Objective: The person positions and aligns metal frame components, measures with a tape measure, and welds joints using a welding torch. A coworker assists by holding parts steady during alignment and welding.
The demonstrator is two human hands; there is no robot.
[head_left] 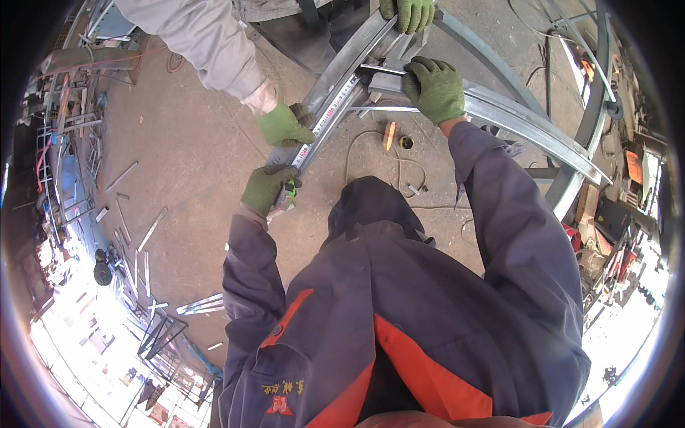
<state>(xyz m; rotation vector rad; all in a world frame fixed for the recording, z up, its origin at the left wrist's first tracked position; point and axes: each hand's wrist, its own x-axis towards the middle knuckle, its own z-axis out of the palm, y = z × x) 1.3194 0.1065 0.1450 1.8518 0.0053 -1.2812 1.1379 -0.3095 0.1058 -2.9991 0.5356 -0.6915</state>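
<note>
My left hand point(265, 188), in a green work glove, is closed around a tape measure point(288, 195) with a green and dark case. From it the white blade point(330, 115) runs up along a slanting steel beam point(344, 55). Gloved in green too, my right hand point(433, 88) is wrapped over the end part of a curved steel channel point(524, 128), close to where it meets the beam. Opposite me, a co-worker's gloved hand point(285, 126) presses on the beam beside the blade. The co-worker's other hand point(411, 14) rests at the beam's far end.
More curved steel members point(492, 60) of the frame extend to the right. On the concrete floor lie a yellow object point(389, 135), a small dark round piece point(406, 143) and a loose cable point(421, 171). Metal offcuts point(152, 228) are scattered at the left.
</note>
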